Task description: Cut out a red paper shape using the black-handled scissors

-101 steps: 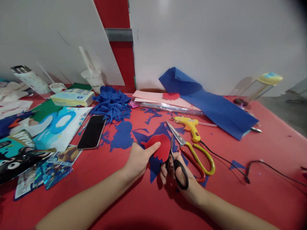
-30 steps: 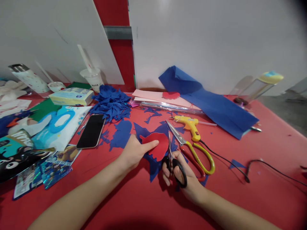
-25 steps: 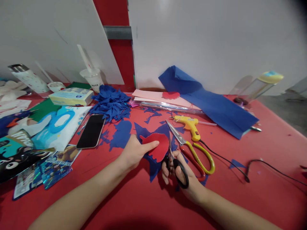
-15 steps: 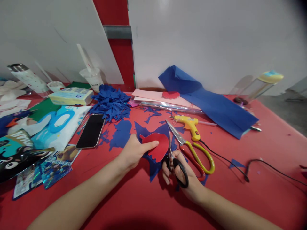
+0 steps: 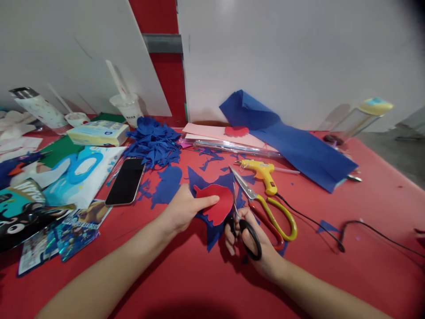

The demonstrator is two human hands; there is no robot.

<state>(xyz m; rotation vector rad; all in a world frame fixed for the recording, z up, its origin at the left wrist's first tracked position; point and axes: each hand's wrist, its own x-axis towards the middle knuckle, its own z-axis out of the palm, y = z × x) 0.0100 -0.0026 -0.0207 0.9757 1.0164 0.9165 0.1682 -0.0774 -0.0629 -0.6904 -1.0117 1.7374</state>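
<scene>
My left hand [image 5: 187, 207] pinches a red scalloped cutout [image 5: 219, 206] laid over blue sheet material [image 5: 214, 237], its thumb on top of the red piece. In my right hand [image 5: 254, 248] are black-handled scissors [image 5: 251, 241], fingers through the loops, with the blades pointing away beside the red piece's right edge. Larger scissors with yellow and red handles [image 5: 288, 221] lie just right of that hand. A yellow glue gun [image 5: 262, 173] rests behind them, its cord running right.
A pile of blue scraps [image 5: 152, 144], a phone [image 5: 126, 181], a tissue pack [image 5: 98, 133] and a cup [image 5: 128, 106] stand or lie left. A long blue sheet [image 5: 292, 141] and pink sheets [image 5: 212, 134] lie at the back. A clear container [image 5: 361, 117] is at right.
The blue sheet material and red cutout have shifted very slightly under my left hand. Both hands keep their holds, and the surrounding objects stay in place.
</scene>
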